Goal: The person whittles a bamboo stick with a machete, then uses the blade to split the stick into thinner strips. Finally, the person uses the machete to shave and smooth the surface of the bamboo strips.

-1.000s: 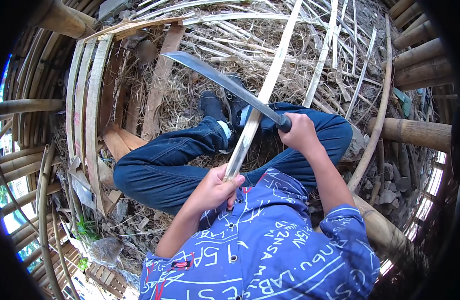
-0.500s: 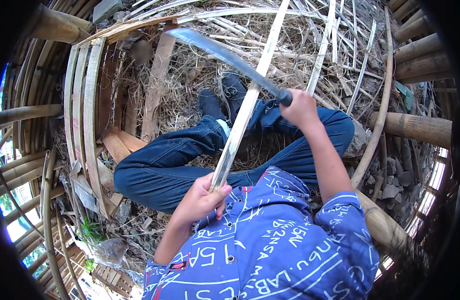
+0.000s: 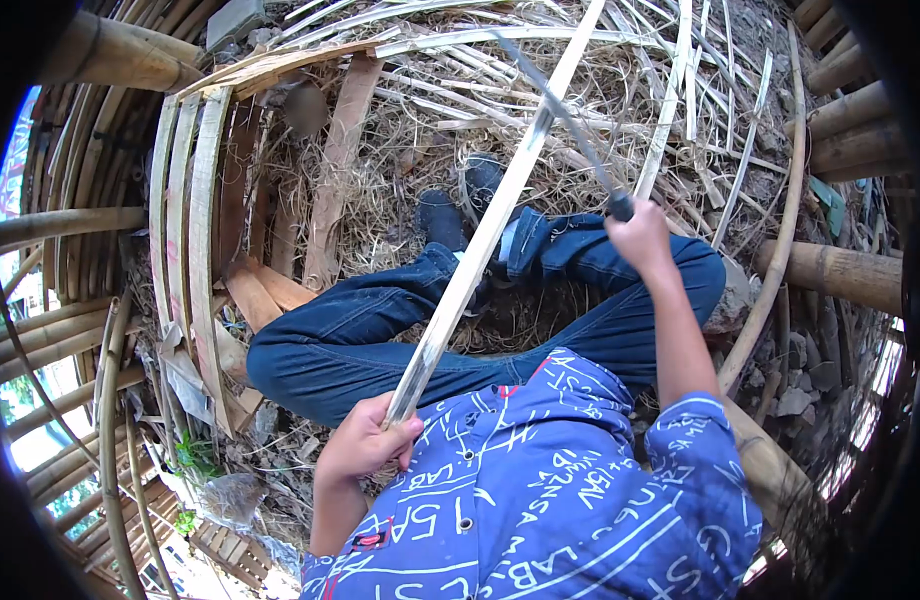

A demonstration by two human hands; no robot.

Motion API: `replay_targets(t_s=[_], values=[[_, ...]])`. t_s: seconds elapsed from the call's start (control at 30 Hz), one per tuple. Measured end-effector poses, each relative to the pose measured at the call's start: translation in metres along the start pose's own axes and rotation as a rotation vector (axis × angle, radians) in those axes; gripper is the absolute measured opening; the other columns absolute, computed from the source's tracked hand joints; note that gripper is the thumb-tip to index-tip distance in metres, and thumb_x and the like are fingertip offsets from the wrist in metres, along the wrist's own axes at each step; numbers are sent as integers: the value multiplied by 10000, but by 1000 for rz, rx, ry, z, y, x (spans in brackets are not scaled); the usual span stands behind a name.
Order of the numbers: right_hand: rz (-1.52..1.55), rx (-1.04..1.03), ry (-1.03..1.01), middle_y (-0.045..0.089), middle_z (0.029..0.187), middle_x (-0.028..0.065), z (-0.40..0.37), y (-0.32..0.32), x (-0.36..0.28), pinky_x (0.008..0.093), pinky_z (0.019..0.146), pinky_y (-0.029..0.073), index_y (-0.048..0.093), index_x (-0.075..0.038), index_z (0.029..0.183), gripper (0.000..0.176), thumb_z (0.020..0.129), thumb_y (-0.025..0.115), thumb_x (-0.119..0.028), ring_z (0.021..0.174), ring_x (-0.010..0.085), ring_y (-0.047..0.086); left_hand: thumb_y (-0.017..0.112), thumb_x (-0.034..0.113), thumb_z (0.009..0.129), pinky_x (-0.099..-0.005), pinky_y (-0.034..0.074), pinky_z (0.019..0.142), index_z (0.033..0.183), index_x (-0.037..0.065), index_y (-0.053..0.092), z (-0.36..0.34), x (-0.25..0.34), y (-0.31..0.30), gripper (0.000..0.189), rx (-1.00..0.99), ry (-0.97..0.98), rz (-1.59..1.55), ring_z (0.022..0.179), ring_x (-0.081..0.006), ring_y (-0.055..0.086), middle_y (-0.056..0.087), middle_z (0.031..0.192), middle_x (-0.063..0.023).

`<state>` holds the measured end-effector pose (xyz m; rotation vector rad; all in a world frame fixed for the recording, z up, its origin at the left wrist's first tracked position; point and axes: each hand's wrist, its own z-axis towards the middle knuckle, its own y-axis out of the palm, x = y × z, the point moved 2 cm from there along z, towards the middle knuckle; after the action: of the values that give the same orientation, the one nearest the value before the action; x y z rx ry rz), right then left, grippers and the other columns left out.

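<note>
Soft daylight, perhaps from the left gaps; strong fisheye bending, dark vignetted corners, moving blade blurred

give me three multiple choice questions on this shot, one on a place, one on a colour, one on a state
1. Where is the near end of the strip?
A in the left hand
B on the ground
C under a shoe

2. What colour are the jeans?
A red
B dark blue
C white

3. How is the right hand?
A open and empty
B flat on a knee
C shut on the knife

Answers:
1 A, that hand wraps the strip's lower end.
2 B, both legs show dark blue denim.
3 C, the fist closes round the knife's dark handle.
</note>
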<state>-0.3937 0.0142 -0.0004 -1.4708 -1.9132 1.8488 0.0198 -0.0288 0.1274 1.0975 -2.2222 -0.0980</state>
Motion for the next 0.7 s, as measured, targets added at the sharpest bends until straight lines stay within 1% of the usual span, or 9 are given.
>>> replay_targets(t_s=[0.1, 0.2, 0.23, 0.27, 0.33, 0.47, 0.5, 0.67, 0.7], values=[[234, -104, -161, 664, 729, 198, -60, 20, -33, 415, 666, 526, 689, -27, 831, 197, 700, 676, -174, 718, 360, 673, 633, 133, 922, -209, 406, 445, 898, 26, 526, 10, 4, 7, 153, 36, 70, 11, 497, -86, 572, 574, 634, -18], [364, -384, -199, 662, 705, 182, -118, 19, -80, 432, 651, 535, 693, -67, 807, 187, 685, 714, -207, 680, 361, 669, 658, 119, 902, -214, 418, 444, 868, 31, 526, 25, 9, 22, 162, 117, 88, 147, 497, -75, 563, 567, 623, -10], [403, -368, -293, 628, 629, 143, -132, 23, -89, 364, 557, 490, 661, -37, 751, 142, 684, 714, -151, 558, 284, 632, 676, 115, 888, -217, 427, 439, 851, 28, 525, 29, 8, 28, 179, 137, 86, 182, 494, -62, 551, 564, 624, -3], [345, -411, -330, 638, 648, 163, -142, 21, -99, 394, 582, 511, 658, -43, 754, 170, 667, 717, -176, 615, 343, 650, 676, 115, 888, -217, 427, 439, 851, 28, 525, 32, 9, 33, 179, 135, 88, 186, 494, -62, 551, 564, 624, -3], [287, -455, -411, 641, 660, 178, -156, 16, -112, 430, 605, 522, 661, -49, 767, 197, 659, 714, -205, 658, 370, 653, 673, 124, 891, -216, 425, 427, 884, 5, 536, 35, 8, 41, 181, 150, 80, 274, 488, -58, 545, 561, 622, 2], [185, -507, -457, 646, 674, 188, -167, 15, -118, 454, 625, 526, 661, -51, 777, 210, 660, 710, -219, 677, 375, 658, 640, 115, 912, -221, 427, 418, 975, -26, 551, 35, 2, 52, 178, 145, 188, 190, 485, -64, 546, 552, 622, -3], [111, -513, -448, 648, 677, 189, -168, 16, -116, 459, 631, 526, 659, -52, 772, 205, 658, 708, -215, 676, 378, 657, 621, 117, 925, -228, 432, 420, 989, -26, 546, 36, 0, 51, 174, 149, 180, 276, 476, -66, 538, 555, 631, -8], [-41, -523, -424, 660, 695, 195, -162, 20, -103, 476, 668, 537, 658, -67, 783, 238, 654, 702, -263, 686, 379, 666, 592, 109, 946, -212, 389, 413, 953, 1, 529, 34, -1, 59, 125, 135, 175, 297, 456, -45, 494, 515, 592, 20], [-68, -443, -418, 665, 709, 192, -157, 19, -99, 478, 678, 536, 656, -67, 778, 236, 653, 708, -261, 698, 378, 668, 590, 111, 947, -209, 388, 416, 941, 7, 525, 33, -2, 57, 123, 128, 166, 307, 457, -42, 491, 517, 596, 19]])
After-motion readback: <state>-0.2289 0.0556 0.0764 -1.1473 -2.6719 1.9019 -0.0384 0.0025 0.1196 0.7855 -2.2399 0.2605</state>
